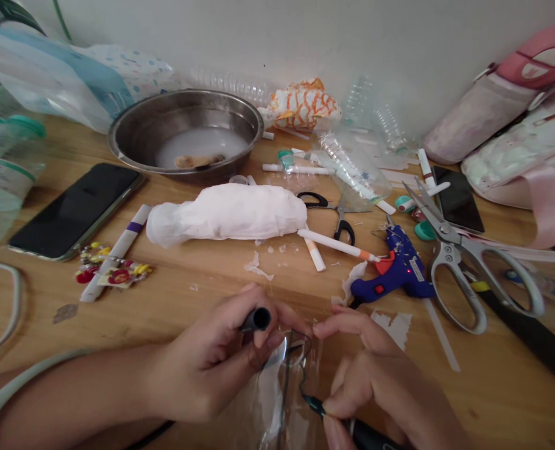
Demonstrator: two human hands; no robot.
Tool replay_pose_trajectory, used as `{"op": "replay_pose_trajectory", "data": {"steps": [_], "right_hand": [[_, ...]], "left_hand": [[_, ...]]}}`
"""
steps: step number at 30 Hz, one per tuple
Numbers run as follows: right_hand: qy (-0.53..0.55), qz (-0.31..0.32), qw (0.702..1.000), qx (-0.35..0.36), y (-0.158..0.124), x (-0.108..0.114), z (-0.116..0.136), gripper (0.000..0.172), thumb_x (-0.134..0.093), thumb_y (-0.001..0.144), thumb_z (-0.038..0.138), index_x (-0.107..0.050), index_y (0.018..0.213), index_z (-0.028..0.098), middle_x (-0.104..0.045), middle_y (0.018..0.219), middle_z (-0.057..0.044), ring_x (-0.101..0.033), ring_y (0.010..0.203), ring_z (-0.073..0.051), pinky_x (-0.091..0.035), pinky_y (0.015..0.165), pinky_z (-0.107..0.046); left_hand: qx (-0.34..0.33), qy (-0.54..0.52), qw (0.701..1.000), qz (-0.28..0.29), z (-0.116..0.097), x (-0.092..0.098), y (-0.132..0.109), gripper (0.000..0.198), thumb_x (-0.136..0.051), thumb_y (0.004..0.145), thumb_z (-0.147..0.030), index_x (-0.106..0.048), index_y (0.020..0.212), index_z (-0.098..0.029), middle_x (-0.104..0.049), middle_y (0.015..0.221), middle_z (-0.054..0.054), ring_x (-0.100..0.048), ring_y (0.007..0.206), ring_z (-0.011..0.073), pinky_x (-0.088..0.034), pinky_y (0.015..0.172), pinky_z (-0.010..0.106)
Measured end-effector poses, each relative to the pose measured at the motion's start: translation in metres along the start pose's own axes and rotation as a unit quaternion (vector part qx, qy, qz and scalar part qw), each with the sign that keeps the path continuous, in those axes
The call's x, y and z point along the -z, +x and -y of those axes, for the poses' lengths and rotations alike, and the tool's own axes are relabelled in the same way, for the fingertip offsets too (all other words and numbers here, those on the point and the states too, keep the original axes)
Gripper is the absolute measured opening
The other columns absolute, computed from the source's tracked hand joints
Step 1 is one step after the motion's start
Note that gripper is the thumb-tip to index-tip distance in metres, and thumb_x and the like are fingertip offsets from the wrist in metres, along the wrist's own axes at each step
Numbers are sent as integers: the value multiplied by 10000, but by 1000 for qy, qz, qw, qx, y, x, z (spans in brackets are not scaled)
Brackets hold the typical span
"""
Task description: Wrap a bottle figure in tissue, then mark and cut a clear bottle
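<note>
My left hand (221, 359) is closed around a black marker cap (256, 319) and its fingers press on a piece of clear plastic (277, 387) lying on the wooden table (165, 294). My right hand (380, 387) grips a black marker (347, 422) with its tip on the plastic, where a black line is drawn. Beyond my hands lies a bundle wrapped in white tissue (228, 212).
A steel bowl (186, 134) with milky liquid stands at the back. A phone (78, 209) lies to the left, a blue glue gun (397, 269) and large scissors (465, 256) to the right. Small scissors (338, 215), white sticks, clear bottles and bags crowd the far side.
</note>
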State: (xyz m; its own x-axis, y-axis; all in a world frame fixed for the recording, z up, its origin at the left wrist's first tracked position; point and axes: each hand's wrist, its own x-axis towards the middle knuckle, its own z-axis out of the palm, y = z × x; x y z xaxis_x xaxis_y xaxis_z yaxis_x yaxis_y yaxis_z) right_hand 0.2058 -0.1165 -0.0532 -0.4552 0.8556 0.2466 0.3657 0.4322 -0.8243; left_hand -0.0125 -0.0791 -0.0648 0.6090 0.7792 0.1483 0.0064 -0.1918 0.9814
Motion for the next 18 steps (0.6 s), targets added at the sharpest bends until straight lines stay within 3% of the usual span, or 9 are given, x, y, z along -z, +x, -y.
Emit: {"op": "replay_pose_trajectory", "data": {"steps": [3, 5, 7, 9, 10, 12, 14, 15, 18], "right_hand": [[22, -71, 997, -17, -7, -6, -6, 237, -459, 732, 79, -538, 654, 288, -528, 425, 67, -719, 887, -228, -465, 1018, -504], [16, -34, 999, -31, -8, -2, -8, 219, -512, 744, 104, -586, 626, 273, -643, 583, 16, -696, 976, -253, -461, 1019, -514], [18, 41, 999, -29, -6, 7, -10, 142, -577, 783, 172, -656, 712, 266, -726, 916, -41, -687, 992, -274, -436, 1022, -565], [28, 95, 995, -21, -4, 13, -10, 96, -595, 830, 230, -682, 828, 270, -677, 1170, -73, -690, 983, -271, -386, 1039, -605], [36, 92, 995, -17, -4, 14, -9, 100, -581, 855, 251, -679, 847, 271, -657, 1214, -78, -693, 971, -262, -363, 1047, -615], [48, 34, 998, -29, -5, 12, -7, 197, -498, 907, 260, -669, 811, 270, -678, 1163, -72, -701, 929, -237, -338, 1063, -614], [55, -3, 997, -53, -6, 9, -5, 277, -440, 929, 251, -666, 769, 273, -720, 970, -52, -710, 857, -218, -336, 1072, -603], [59, 6, 996, -60, -7, 8, -4, 275, -439, 928, 244, -666, 776, 278, -719, 830, -31, -712, 810, -214, -334, 1077, -603], [58, 127, 989, -44, -5, 12, -3, 142, -529, 891, 218, -657, 884, 281, -654, 568, 32, -718, 760, -235, -297, 1091, -641]], "left_hand": [[3, 15, 1000, -2, 0, 0, 1, 224, -428, 904, -40, -369, 839, -246, -661, 996, -5, -593, 859, 107, -472, 758, 215], [9, 11, 1000, -3, 0, 0, 2, 213, -426, 914, -60, -363, 831, -245, -659, 991, -6, -588, 830, 104, -468, 716, 204], [12, 1, 1000, -2, -1, 1, 2, 213, -412, 912, -54, -363, 830, -244, -661, 1008, -2, -587, 817, 102, -467, 692, 195], [11, -2, 1000, -1, 0, 1, 2, 219, -406, 902, -38, -374, 838, -245, -667, 1023, -2, -592, 834, 105, -474, 715, 201], [13, -2, 1000, -1, 0, 1, 2, 221, -410, 899, -35, -379, 842, -246, -668, 1026, -4, -597, 851, 109, -479, 740, 208], [17, -6, 1000, -3, 0, 1, 2, 220, -417, 900, -38, -383, 845, -248, -666, 1018, -8, -607, 881, 112, -486, 770, 212], [20, -14, 1000, -4, 0, 1, 3, 215, -419, 904, -47, -377, 842, -249, -658, 1008, -13, -612, 889, 109, -493, 765, 199], [22, -17, 1000, -5, 0, 0, 3, 215, -418, 905, -50, -375, 840, -250, -655, 1003, -16, -612, 885, 105, -495, 756, 190], [25, -18, 999, -7, 0, 0, 4, 213, -417, 908, -58, -372, 827, -251, -651, 990, -23, -609, 861, 97, -499, 742, 178]]}}
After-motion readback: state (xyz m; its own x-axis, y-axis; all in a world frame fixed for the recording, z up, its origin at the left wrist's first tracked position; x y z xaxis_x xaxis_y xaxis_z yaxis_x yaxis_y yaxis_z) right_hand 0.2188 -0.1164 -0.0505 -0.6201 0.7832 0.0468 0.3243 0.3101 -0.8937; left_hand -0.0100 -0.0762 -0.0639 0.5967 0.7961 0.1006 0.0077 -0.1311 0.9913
